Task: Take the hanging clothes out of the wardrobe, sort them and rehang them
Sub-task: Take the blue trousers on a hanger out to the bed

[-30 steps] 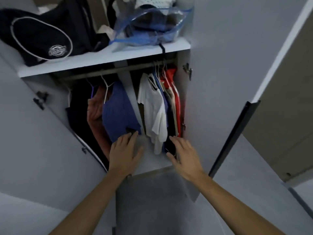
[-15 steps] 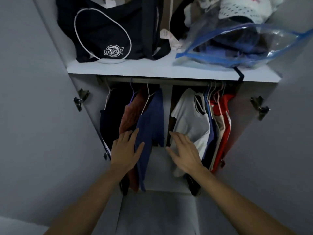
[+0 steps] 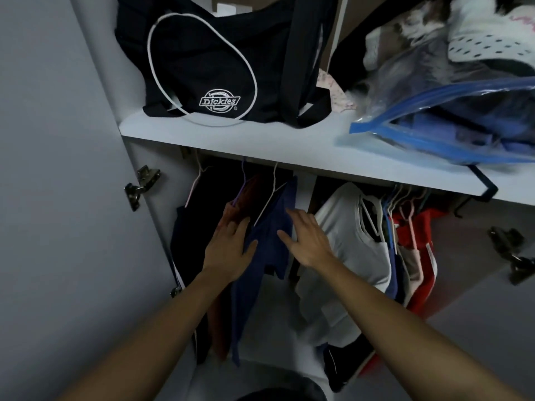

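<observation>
left door [image 3: 58, 169] swung open, hinge [image 3: 142, 185] on its inner edge. shelf [image 3: 260, 146] across the top carries a black bag [image 3: 214, 62] at left and a clear blue-edged bag [image 3: 451, 123] of clothes at right. below the shelf, left group on hangers: black garment [image 3: 197, 227], rust garment [image 3: 246, 198], blue shirt [image 3: 275, 227]. left hand [image 3: 230, 247] flat, fingers spread, lying against the rust garment and the blue shirt's left edge; grips nothing. right hand [image 3: 307, 238] also flat and spread, fingertips on the blue shirt's right side. right group, bunched together: white shirt [image 3: 347, 235] in front, then blue, beige and red garments [image 3: 419, 256] behind. second hinge [image 3: 512, 250] on the right door.
</observation>
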